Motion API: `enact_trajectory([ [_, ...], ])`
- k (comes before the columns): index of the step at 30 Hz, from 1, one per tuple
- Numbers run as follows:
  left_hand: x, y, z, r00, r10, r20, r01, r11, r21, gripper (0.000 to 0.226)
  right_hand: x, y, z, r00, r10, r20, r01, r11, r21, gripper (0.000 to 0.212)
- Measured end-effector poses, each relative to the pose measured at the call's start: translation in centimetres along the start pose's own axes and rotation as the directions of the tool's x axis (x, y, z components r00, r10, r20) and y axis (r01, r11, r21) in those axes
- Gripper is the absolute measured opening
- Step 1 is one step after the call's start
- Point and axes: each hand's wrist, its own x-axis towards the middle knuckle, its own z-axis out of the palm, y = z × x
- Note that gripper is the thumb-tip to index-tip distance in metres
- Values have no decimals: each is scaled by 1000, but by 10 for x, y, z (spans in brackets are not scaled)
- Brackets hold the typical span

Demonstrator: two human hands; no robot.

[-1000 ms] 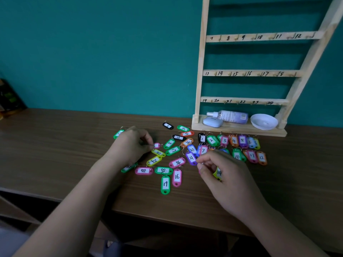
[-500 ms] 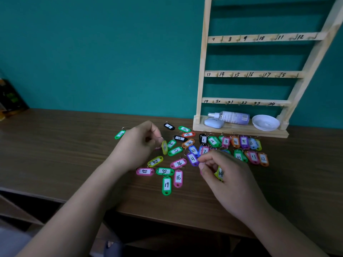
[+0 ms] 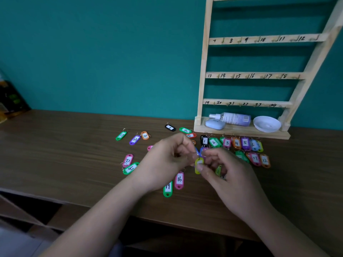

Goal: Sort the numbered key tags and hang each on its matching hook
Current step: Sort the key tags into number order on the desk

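1. Two hands, one view (head cam): left hand (image 3: pixel 167 160) and right hand (image 3: pixel 228 175) meet just above the table (image 3: pixel 74 154), fingers curled in, tips nearly touching.
2. Between them is a yellow tag (image 3: pixel 199 165), roughly upright, ring end up. L pinches it near the top and R thumb presses on its lower face. The number is too blurred to read.
3. R also has a green tag (image 3: pixel 218 170) tucked under its curled fingers. There's a bit of blue at the L fingertips; can't tell if it's held or just lying beneath.
4. Other tags (image 3: pixel 245 142) lie on the table: 1–6 lined along the foot of the rack (image 3: pixel 202 89), with 11 & 12 just in front. Tag 16 (image 3: pixel 179 180) and tag 19 (image 3: pixel 168 188) sit by the L wrist, and a few lie loose off to the left.
5. Every hook (image 3: pixel 222 40) in view is bare, so I'd say this is the sorting stage, hanging not begun.
6. To do it well, imo: L lets go only once R has a firm pinch on the plastic body, not the wire ring. The ring swivels and the tag flips.
7. Turn the label up and read the no. before setting it down. Lay it in its gap in order, ring end toward the rack, ready for lifting later.
8. Risks: R is carrying two, so the rings may tangle; better to put one down first. Wrists are low over 16 & 19, and a careless sweep could scatter them.
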Motion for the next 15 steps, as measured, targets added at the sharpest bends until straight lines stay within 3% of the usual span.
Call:
enact_trajectory([
  [7, -1, 2, 7, 1000, -8, -11, 8, 1000, 18, 9, -1, -1, 0, 1000, -6, -17, 7, 999, 31, 14],
  [15, -4, -2, 18, 997, 18, -69, -10, 993, 114, 12, -2, -2, -2, 998, -54, -12, 54, 998, 23, 19],
])
